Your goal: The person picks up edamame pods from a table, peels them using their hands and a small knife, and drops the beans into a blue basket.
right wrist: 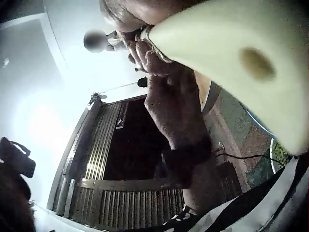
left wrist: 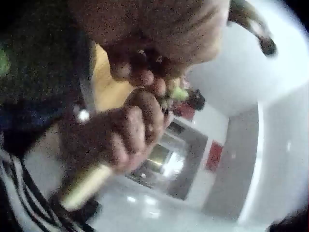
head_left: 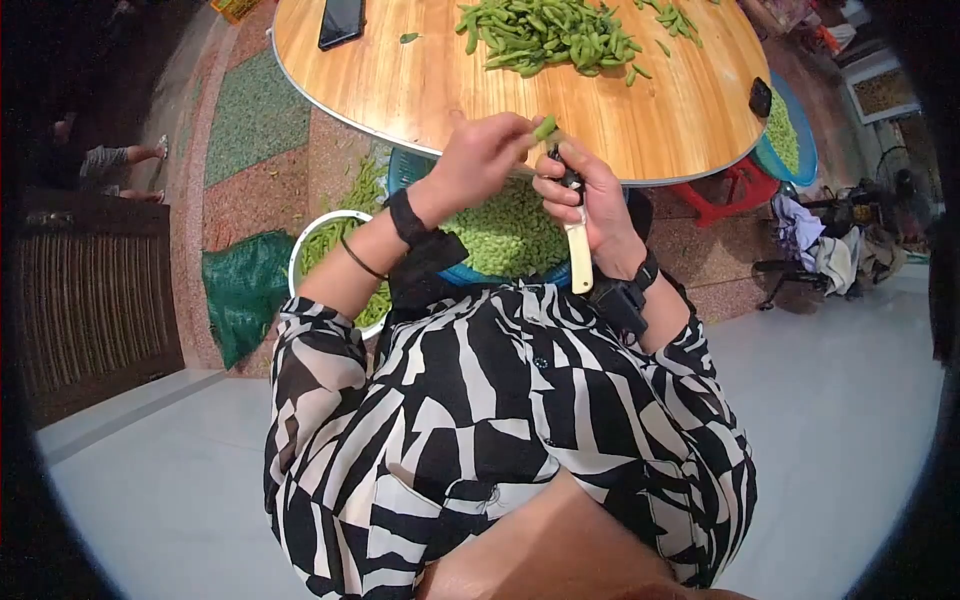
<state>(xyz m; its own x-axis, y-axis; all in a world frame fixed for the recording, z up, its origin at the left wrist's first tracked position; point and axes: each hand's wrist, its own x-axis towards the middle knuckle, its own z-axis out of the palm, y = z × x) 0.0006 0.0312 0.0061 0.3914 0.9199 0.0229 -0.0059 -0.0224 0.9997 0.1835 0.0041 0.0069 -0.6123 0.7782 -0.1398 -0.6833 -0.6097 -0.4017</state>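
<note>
In the head view my left hand (head_left: 475, 165) pinches a green bean pod (head_left: 545, 127) in its fingertips, above the near edge of the round table. Close beside it, my right hand (head_left: 595, 190) has its fingers curled round a tool with a cream handle (head_left: 580, 255), probably a knife. The handle's butt points back towards my body, and a dark part of the tool shows between the fingers. Both hands' fingertips meet near the pod. The right wrist view shows the cream handle (right wrist: 227, 43) large and close. Fingers hide most of the tool's working end.
A heap of green pods (head_left: 545, 35) lies on the wooden table (head_left: 400, 90), with a phone (head_left: 342, 22) at left. Below my hands stands a blue basin of shelled beans (head_left: 510, 235). A white-rimmed bucket (head_left: 297, 260) of green pieces and a red stool (head_left: 735, 195) flank it.
</note>
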